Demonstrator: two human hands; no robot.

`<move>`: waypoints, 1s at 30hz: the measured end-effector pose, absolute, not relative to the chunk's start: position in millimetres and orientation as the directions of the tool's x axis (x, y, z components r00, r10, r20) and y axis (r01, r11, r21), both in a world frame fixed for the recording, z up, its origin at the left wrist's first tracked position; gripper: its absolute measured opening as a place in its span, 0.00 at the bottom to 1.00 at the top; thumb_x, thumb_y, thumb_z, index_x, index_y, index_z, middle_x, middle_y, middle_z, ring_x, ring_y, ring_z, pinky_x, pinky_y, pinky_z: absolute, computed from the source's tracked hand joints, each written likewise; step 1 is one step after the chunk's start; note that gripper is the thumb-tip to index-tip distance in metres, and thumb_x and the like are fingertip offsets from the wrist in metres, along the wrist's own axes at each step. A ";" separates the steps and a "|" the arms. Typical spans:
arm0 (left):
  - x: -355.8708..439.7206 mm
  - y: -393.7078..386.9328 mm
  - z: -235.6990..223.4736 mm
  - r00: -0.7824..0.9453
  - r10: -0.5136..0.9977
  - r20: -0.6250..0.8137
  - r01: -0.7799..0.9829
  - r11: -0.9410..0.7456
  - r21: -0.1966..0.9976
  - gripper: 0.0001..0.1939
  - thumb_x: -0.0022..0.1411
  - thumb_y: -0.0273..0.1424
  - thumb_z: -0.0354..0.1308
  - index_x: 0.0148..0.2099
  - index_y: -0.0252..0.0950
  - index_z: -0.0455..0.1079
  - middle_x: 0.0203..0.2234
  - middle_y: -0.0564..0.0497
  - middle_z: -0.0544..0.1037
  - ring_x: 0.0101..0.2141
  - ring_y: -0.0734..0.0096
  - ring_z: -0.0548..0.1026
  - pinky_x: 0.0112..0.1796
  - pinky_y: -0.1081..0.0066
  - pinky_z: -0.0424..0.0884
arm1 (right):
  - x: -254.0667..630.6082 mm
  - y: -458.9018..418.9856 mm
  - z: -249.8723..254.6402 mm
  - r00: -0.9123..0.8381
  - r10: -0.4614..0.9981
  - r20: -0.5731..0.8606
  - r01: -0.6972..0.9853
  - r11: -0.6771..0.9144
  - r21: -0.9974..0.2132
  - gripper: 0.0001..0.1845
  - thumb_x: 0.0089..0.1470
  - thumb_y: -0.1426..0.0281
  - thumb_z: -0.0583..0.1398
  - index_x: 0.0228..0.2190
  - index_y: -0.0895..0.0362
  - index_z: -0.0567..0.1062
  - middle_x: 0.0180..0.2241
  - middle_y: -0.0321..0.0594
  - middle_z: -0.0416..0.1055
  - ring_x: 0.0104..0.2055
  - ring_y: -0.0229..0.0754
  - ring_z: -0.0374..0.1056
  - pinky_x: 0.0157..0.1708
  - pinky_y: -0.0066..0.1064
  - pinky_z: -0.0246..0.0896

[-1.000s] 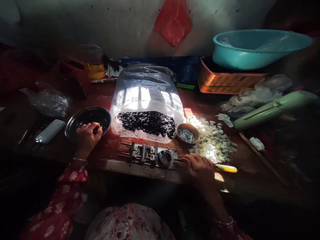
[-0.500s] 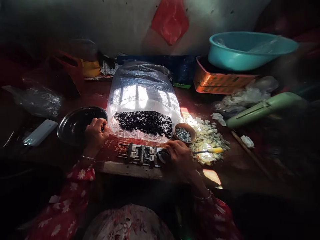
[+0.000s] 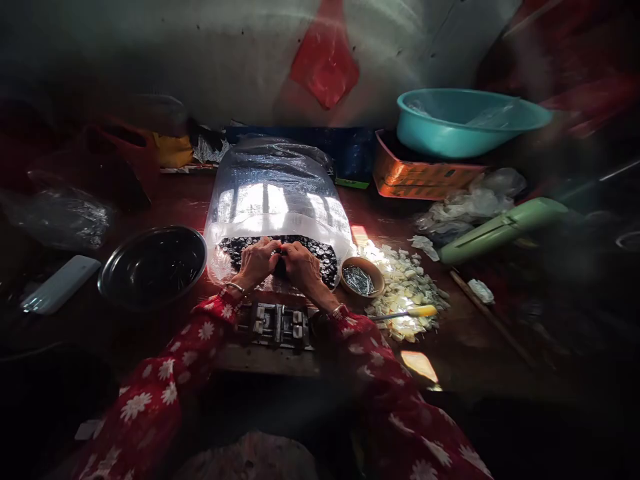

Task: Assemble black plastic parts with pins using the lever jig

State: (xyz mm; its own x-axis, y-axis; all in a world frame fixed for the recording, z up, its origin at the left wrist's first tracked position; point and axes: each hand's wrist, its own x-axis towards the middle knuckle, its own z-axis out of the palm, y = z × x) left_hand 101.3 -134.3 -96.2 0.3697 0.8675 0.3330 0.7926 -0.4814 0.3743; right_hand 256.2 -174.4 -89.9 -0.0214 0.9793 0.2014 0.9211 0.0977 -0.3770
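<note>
My left hand and my right hand meet at the mouth of a translucent plastic bag, over the small round black parts that spill from it. The fingers of both hands are closed and pinched together at the tips; what lies between them is too small and dark to name. Just below my wrists, at the table's front edge, sits a small metal vise-like fixture. Right of my right hand stands a brown bowl of metal pins.
A dark metal basin stands left of the bag. Pale small pieces are heaped on the right, with a yellow-handled screwdriver across them. Behind are an orange basket and a turquoise basin. A green object lies farther right.
My left hand has moved right from the metal basin's rim to the black parts. My right hand has left the fixture and gone forward and left to join it. The view has shifted slightly.
</note>
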 end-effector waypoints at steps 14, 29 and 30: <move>90.7 -135.2 -106.1 0.432 0.857 0.281 0.789 -0.510 0.342 0.12 0.68 0.26 0.56 0.49 0.41 0.77 0.47 0.46 0.80 0.38 0.63 0.80 0.37 0.67 0.72 | 284.5 -199.9 -103.4 0.015 0.949 0.316 0.708 0.213 -0.674 0.08 0.61 0.69 0.61 0.42 0.55 0.78 0.43 0.44 0.75 0.42 0.47 0.71 0.46 0.38 0.66; 57.8 -169.4 -103.1 0.457 0.819 0.347 0.703 -0.572 0.423 0.07 0.71 0.36 0.59 0.44 0.40 0.76 0.40 0.48 0.80 0.37 0.66 0.78 0.36 0.70 0.69 | 308.1 -264.8 -115.3 -0.064 0.990 0.122 0.609 0.136 -0.781 0.06 0.58 0.67 0.61 0.37 0.54 0.79 0.37 0.39 0.77 0.36 0.43 0.69 0.40 0.35 0.64; 51.2 -174.3 -102.1 0.464 0.827 0.318 0.702 -0.562 0.437 0.08 0.71 0.37 0.59 0.42 0.40 0.76 0.37 0.49 0.80 0.35 0.66 0.77 0.35 0.69 0.68 | 309.0 -265.3 -116.0 -0.070 0.992 0.108 0.597 0.129 -0.792 0.07 0.58 0.67 0.61 0.37 0.54 0.79 0.36 0.39 0.77 0.37 0.43 0.70 0.41 0.35 0.64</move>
State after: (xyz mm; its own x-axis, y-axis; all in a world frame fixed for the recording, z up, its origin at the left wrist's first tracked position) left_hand 51.2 -174.3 -102.1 0.4641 0.8268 0.3177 0.7020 -0.5621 0.4373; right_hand 309.0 -265.3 -116.0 -0.0703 0.9917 0.1081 0.5967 0.1286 -0.7921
